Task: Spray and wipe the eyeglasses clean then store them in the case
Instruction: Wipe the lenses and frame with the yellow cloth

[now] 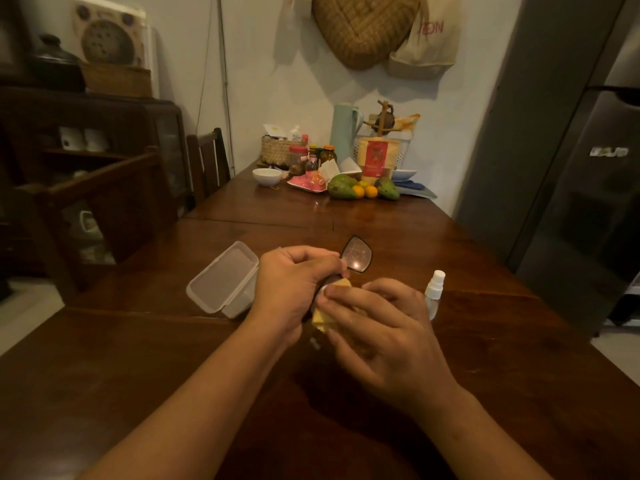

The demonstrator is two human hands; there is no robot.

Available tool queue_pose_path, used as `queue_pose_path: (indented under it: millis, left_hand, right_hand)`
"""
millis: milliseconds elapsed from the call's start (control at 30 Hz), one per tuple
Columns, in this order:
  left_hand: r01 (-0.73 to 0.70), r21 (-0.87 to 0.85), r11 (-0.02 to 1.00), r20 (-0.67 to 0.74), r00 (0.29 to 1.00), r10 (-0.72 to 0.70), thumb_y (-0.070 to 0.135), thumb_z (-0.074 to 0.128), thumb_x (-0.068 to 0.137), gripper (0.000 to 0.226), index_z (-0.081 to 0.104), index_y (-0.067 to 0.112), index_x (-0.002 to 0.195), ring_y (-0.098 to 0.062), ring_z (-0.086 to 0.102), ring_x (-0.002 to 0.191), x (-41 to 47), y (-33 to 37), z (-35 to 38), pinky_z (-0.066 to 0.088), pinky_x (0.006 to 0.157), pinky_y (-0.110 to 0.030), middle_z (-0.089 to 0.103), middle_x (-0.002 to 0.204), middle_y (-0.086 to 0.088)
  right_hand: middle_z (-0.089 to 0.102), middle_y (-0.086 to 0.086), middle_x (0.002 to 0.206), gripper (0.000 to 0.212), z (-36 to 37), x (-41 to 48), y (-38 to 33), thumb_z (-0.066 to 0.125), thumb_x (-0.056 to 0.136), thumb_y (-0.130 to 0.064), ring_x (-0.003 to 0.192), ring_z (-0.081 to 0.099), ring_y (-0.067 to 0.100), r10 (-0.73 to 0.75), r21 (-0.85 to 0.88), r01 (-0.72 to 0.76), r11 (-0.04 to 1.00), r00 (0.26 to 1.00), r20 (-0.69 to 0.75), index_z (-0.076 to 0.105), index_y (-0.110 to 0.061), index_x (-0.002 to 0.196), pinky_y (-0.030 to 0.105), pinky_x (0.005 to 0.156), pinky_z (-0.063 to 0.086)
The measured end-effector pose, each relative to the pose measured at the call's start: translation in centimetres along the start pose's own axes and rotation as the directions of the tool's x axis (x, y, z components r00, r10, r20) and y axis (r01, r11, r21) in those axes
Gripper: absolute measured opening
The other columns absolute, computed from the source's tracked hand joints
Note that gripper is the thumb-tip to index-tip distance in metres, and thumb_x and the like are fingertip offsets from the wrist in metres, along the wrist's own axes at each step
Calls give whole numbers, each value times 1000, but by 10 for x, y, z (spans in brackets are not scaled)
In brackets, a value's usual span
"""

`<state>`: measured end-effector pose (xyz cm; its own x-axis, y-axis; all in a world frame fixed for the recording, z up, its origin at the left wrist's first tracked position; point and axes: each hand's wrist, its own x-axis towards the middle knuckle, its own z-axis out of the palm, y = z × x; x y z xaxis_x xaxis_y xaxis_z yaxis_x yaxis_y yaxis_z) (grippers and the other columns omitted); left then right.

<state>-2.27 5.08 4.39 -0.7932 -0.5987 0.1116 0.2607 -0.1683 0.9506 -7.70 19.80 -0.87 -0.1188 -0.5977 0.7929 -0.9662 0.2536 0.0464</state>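
Observation:
My left hand point(291, 289) grips the dark-framed eyeglasses point(356, 254) above the wooden table point(138, 358). One lens sticks up past my fingers and shows droplets. My right hand point(384, 327) pinches a yellow cloth point(332, 306) over the other lens, which is mostly hidden. A clear plastic case point(221, 282) lies open to the left of my left hand. A small spray bottle point(434, 289) with a white nozzle stands upright just right of my right hand.
At the table's far end are a white bowl point(266, 176), jars, a woven basket, fruit point(363, 190) and a pale thermos point(343, 133). Wooden chairs point(104, 202) stand on the left. A dark fridge point(588, 202) stands to the right.

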Motion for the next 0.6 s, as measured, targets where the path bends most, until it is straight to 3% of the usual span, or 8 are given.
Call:
queue_pose_path:
  millis: [133,267,333,467,600]
  left_hand:
    - [-33,62,998,-16,999,34,1,78,65,7,74,6,60,-18,68,75,1,1,-2,52,65,-31,74,81,-11]
    - [-32,55,998,-19,999,33,1,78,66,11,74,9,59,-19,68,74,0,1,-1,52,66,-34,74,78,-11]
    - [-25,39,999,-22,999,25,0,77,67,11,74,8,60,-20,67,71,1,1,0,52,65,-34,73,80,-16]
    - [-32,18,999,-25,999,32,-1,76,69,12,74,8,61,-21,67,71,1,1,-1,52,66,-34,73,77,-19]
    - [-48,33,998,-38,998,50,0,76,68,10,74,6,61,-17,68,76,1,2,-2,52,69,-32,73,77,-15]
  right_hand:
    - [60,-16,134,39,-2,-2,6,68,91,-40,118,50,16,-80,-13,79,997,997,-13,64,-34,129,39,85,41]
    - [62,-16,131,34,-4,-4,13,53,98,-45,118,50,17,-2,-25,1,1000,999,-44,64,-32,128,42,85,39]
    - [61,-14,133,38,-2,-3,10,56,95,-44,119,48,17,17,-29,-18,999,999,-39,63,-31,131,42,86,40]
    - [58,-11,138,48,3,-1,3,68,90,-40,120,48,18,-95,-38,95,995,995,-7,57,-31,136,38,88,40]
    - [60,-12,136,40,0,-3,15,67,94,-35,118,51,21,-148,-46,146,988,989,-23,59,-31,133,42,84,43]
